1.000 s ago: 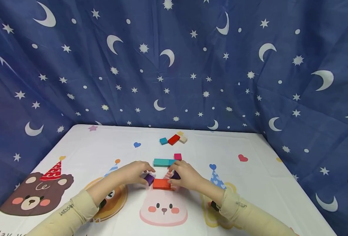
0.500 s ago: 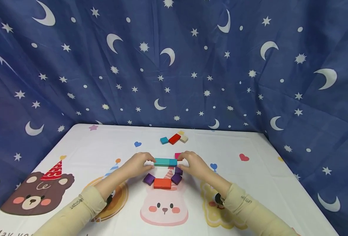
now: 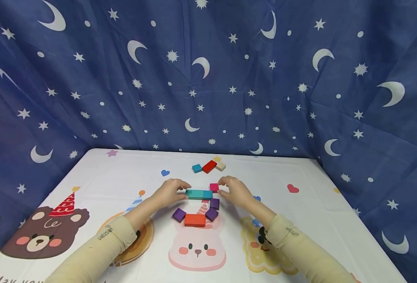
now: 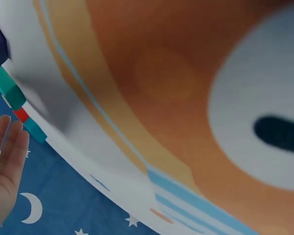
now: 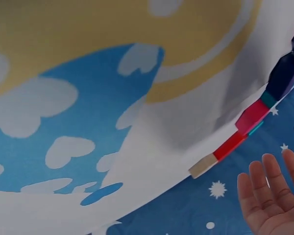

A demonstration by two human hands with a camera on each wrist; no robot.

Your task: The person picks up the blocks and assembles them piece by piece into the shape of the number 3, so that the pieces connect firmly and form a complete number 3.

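My left hand [image 3: 170, 192] is at the left end of a long teal block [image 3: 194, 194], thumb and fingertips beside that end. A short blue block [image 3: 207, 194] meets the teal one's right end. My right hand [image 3: 235, 190] has its fingertips and thumb by the right side of a pink block [image 3: 214, 188]; contact is hard to tell. Below are an orange-red block [image 3: 194, 220] and purple blocks [image 3: 178, 214], one at its left and two [image 3: 211, 214] [image 3: 214, 203] at its right. In the wrist views, the left fingers [image 4: 12, 147] and right fingers [image 5: 264, 178] look fairly straight.
Farther back lie a small blue block [image 3: 196, 168], a red block [image 3: 209, 166] and a cream block [image 3: 220, 166]. The white tablecloth [image 3: 138, 163] has printed animals. A blue curtain with moons and stars [image 3: 208, 78] hangs behind the table.
Both hands have moved from the purple blocks back to the teal and blue row. My right hand has since shifted from the blue block's end up beside the pink block.
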